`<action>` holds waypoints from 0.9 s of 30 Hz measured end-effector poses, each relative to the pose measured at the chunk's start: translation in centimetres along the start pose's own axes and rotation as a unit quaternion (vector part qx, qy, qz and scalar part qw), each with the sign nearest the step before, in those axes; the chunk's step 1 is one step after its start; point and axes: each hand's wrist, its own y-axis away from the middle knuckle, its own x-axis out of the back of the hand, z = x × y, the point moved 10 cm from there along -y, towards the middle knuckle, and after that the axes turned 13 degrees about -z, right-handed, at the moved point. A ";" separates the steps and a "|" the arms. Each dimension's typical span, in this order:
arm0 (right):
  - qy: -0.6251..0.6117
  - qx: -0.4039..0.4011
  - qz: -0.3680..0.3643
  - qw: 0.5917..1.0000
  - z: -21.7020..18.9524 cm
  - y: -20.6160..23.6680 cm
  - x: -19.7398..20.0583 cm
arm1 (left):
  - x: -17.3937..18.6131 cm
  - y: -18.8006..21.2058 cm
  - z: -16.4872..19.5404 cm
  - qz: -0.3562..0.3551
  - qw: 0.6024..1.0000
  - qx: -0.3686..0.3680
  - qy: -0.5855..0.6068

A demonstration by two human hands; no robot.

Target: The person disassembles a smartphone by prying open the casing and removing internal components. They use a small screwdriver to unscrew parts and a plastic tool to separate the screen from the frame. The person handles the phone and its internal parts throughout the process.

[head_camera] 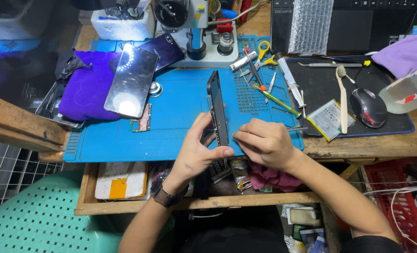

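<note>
A dark smartphone (216, 105) stands on its long edge over the blue work mat (175, 117), seen edge-on. My left hand (197, 152) grips its near end, thumb across the lower edge. My right hand (264, 143) rests just right of the phone with its fingertips curled against the phone's lower side. Whether the right hand holds a small tool is hidden by the fingers. A black watch is on my left wrist.
A second phone (131, 79) lies glass-up on a purple cloth (86, 89). Tweezers, scissors (264, 51), a green screwdriver (276, 100), a toothbrush (343, 96), a battery (329, 119) and a mouse (368, 107) lie to the right. A microscope base (204, 47) stands behind. An open drawer (124, 180) is below.
</note>
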 end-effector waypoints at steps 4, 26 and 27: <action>0.026 0.015 -0.003 1.000 -0.5 -0.1 -0.2 | 0.0 0.0 0.0 0.002 1.000 0.001 -0.002; 0.005 0.009 -0.032 0.999 -0.7 -0.3 -0.8 | 0.4 0.0 -0.5 0.000 1.000 -0.004 0.012; 0.004 0.005 -0.032 0.999 -0.6 -0.3 -0.8 | 0.4 -0.1 -0.6 0.000 1.000 -0.001 0.005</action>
